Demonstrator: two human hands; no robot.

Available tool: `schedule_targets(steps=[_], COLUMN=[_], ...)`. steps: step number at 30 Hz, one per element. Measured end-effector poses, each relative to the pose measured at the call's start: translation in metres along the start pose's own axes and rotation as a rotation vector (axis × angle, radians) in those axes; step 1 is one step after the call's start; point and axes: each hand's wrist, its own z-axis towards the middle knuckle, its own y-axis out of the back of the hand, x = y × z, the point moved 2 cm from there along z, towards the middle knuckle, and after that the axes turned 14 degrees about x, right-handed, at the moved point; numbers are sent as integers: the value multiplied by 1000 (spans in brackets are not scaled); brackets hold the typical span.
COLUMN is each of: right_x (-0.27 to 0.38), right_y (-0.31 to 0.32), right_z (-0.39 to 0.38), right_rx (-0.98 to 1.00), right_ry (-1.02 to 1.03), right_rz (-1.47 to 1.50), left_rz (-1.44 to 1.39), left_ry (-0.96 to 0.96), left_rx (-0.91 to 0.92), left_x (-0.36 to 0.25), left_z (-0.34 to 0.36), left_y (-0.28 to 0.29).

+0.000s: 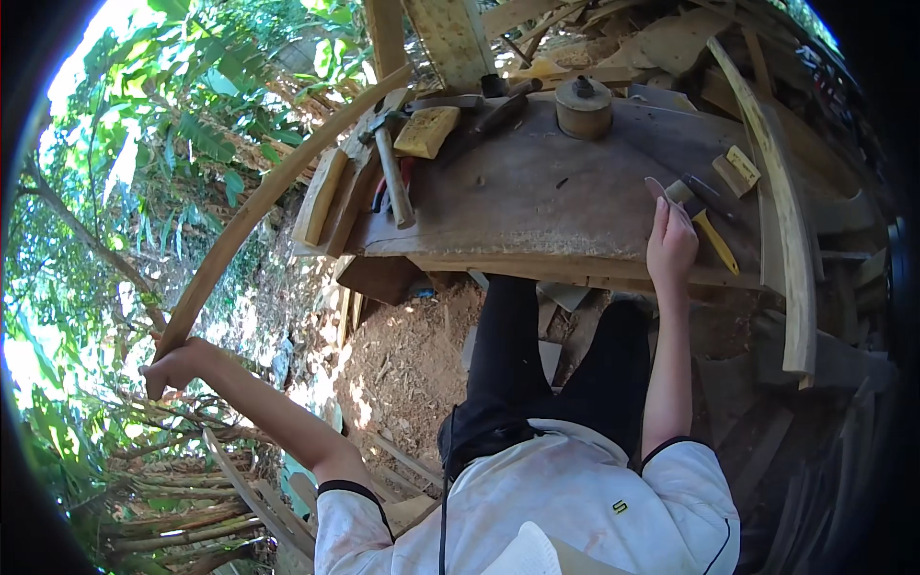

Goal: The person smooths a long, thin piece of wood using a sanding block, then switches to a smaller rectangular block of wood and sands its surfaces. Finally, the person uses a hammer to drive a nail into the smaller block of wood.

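A long curved wooden strip [249, 211] is gripped in my left hand [177, 369] out at the left, its far end reaching over the worktable [537, 201]. My right hand [671, 240] is closed around a small thin brown piece [655, 187] at the right of the tabletop. Beside that hand are a yellow-handled tool [719, 244] and a dark-handled tool [707, 196]. A hammer [393, 177] lies at the table's left, near a pale yellow wood block [426, 129] and some wood pieces [321, 201].
A round container [583, 113] stands at the table's back beside a wooden post [441, 43]. Another long wooden strip [795, 287] lies over the right edge near a small block [736, 172]. Wood scraps surround the table; shavings [383, 364] cover the ground, with leafy plants leftward.
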Motion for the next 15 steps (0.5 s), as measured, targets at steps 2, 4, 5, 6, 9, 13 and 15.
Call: schedule_targets(steps=[2,4,5,6,9,13,15], right_x=[0,0,2,2,8,29,57], right_y=[1,-3,-7,-7,4,13,11], right_z=[1,1,1,1,2,-5,-23], right_rx=[-6,5,17,26,4,-43,142], right_ry=[8,-19,15,40,145,273,253], right_rz=[-25,-61,-48,-65,-153,71,382], left_rz=[-11,-95,-100,-68,-189,-350,-429], left_ry=[-17,-85,-78,-42,-38,-268,-361], left_rx=[10,19,23,11,35,93,133], left_x=[0,-6,-8,-7,-39,-79,-92], left_z=[-6,-8,15,8,-40,-44,-38], left_y=[-8,-15,-6,-7,-40,-44,-34])
